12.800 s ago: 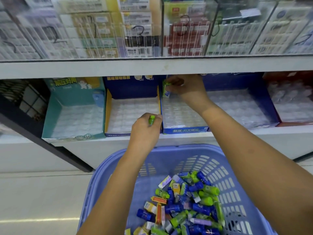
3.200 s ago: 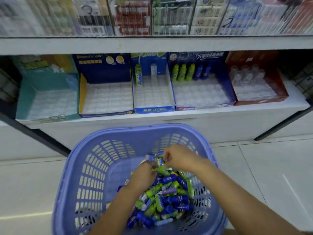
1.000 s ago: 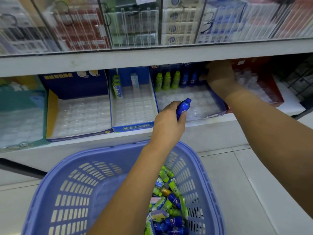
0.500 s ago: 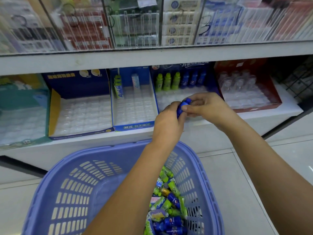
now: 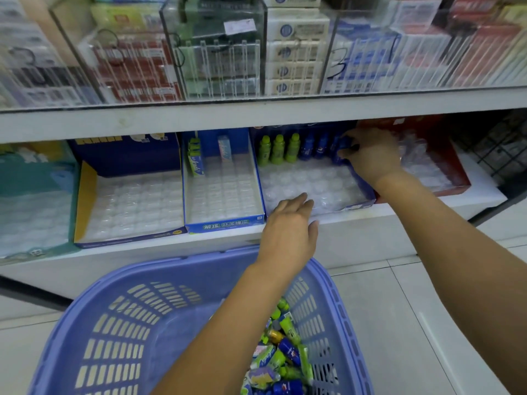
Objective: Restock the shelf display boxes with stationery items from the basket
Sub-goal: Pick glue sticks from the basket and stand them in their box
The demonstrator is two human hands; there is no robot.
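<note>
Centre right, the right hand (image 5: 370,159) cloaks most of the small dark-blue plastic bottle (image 5: 343,144); maybe seated, hard to say. Left forearm (image 5: 228,323) masks part of the pile (image 5: 285,354) in the lilac slotted plastic basket (image 5: 114,337), clipped by the bottom edge. Upper-left packets behind clear acrylic (image 5: 42,69): print blurred.
</note>
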